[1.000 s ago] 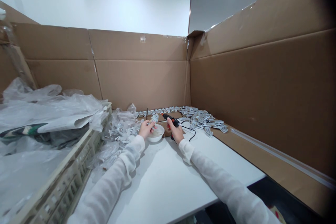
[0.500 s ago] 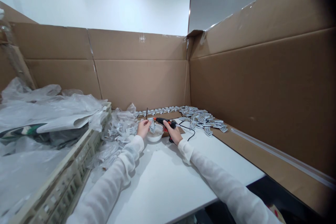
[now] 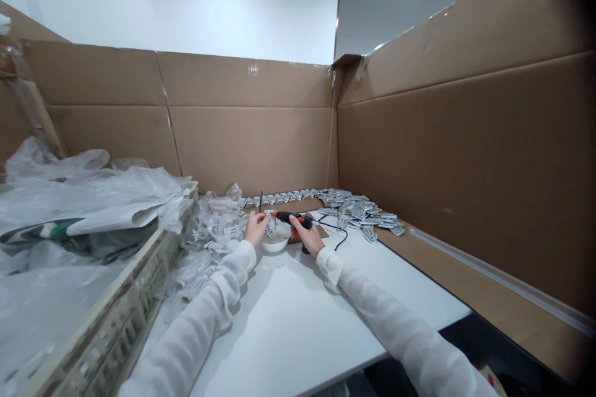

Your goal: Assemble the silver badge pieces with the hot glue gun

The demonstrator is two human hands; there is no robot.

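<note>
My left hand (image 3: 256,229) pinches a small grey-and-white flat piece (image 3: 271,225) and holds it up over a white bowl (image 3: 275,242). Wrapped round a black glue gun (image 3: 298,219) with an orange front is my right hand (image 3: 309,237). The gun's nozzle points left and meets, or nearly meets, the upper part of the piece; I cannot tell which. A thin dark stick (image 3: 261,201) stands upright just behind my left fingers. What lies in the bowl is mostly hidden by the piece.
Similar pieces lie heaped (image 3: 358,211) at the back right and in a row (image 3: 288,196) along the back. Bagged pieces (image 3: 214,223) cover the table's left side, beside a plastic crate (image 3: 139,288) of clear bags. The gun's black cord (image 3: 343,237) loops right. Cardboard walls (image 3: 251,136) surround the table.
The glue gun's nozzle has shifted slightly left and down along the top of the piece. Both hands keep their grips and have barely moved.
</note>
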